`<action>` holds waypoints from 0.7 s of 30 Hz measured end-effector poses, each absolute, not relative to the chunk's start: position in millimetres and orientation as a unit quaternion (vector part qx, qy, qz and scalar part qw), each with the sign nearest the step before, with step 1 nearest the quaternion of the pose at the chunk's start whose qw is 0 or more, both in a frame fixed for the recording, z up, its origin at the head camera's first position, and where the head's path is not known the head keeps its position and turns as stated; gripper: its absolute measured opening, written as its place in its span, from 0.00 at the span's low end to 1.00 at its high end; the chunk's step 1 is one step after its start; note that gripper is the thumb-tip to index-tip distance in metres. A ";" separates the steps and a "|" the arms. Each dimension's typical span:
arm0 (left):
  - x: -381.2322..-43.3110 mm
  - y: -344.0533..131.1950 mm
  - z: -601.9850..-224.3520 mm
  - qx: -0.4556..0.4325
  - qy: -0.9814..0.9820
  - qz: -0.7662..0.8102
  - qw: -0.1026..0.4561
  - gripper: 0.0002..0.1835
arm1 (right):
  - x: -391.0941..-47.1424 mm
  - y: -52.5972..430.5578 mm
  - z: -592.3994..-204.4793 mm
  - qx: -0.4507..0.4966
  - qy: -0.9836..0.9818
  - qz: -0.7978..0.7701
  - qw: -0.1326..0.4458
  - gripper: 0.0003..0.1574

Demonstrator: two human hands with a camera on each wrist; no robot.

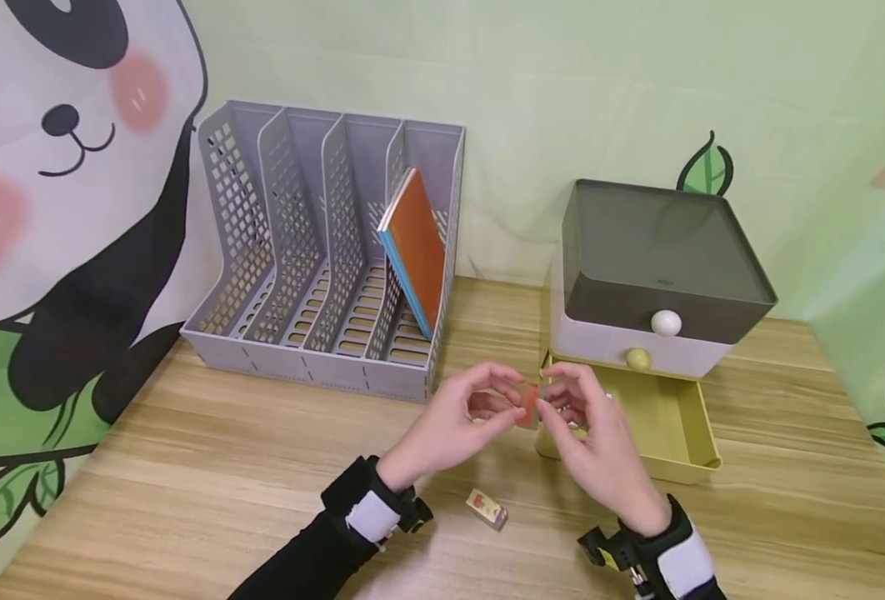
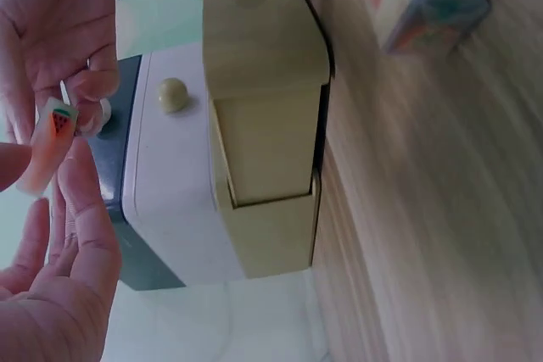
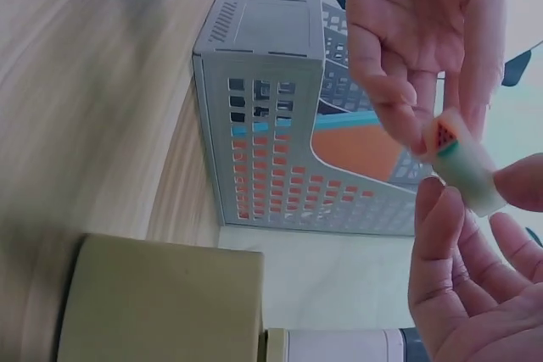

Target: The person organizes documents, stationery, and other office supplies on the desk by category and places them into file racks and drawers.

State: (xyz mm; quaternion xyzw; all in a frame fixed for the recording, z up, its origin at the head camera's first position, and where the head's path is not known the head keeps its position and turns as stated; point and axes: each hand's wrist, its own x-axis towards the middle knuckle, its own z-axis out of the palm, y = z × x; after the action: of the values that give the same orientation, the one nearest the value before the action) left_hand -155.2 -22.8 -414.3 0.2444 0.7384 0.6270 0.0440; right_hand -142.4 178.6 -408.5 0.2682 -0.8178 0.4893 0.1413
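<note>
A small eraser-like block (image 1: pixel 527 407), orange-red and pale green with a watermelon print on its end, is held up between both hands. My left hand (image 1: pixel 453 421) pinches its orange side between thumb and fingers. On the pale green side, the thumb and fingers of my right hand (image 1: pixel 598 446) pinch it too. The right wrist view shows the same block (image 3: pixel 462 167) close up. Below the hands, a small eraser in a printed cream sleeve (image 1: pixel 487 509) lies on the wooden table (image 1: pixel 210 475).
Right of centre stands a stacked drawer unit (image 1: pixel 660 250), its yellow-green bottom drawer (image 1: pixel 693 425) pulled out behind my right hand. Small items in the drawer are partly hidden. A grey file rack (image 1: pixel 307 362) at the back left holds orange and blue books (image 1: pixel 416 250).
</note>
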 end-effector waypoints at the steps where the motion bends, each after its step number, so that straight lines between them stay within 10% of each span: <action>1: -155.3 -22.0 -414.9 0.242 0.736 0.630 0.049 0.19 | -142.3 178.0 -408.8 0.266 -0.816 0.494 0.138 0.20; 21: -163.2 13.0 -414.6 0.304 0.857 0.416 -0.026 0.17 | -157.6 227.2 -400.2 0.173 -0.837 0.518 0.045 0.16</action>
State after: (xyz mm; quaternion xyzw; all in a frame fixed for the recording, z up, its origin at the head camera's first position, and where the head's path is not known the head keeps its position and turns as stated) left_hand -163.2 13.0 -414.6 0.3038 0.8565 0.4163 -0.0263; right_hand -157.6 227.2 -400.2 0.1729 -0.8366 0.5179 0.0451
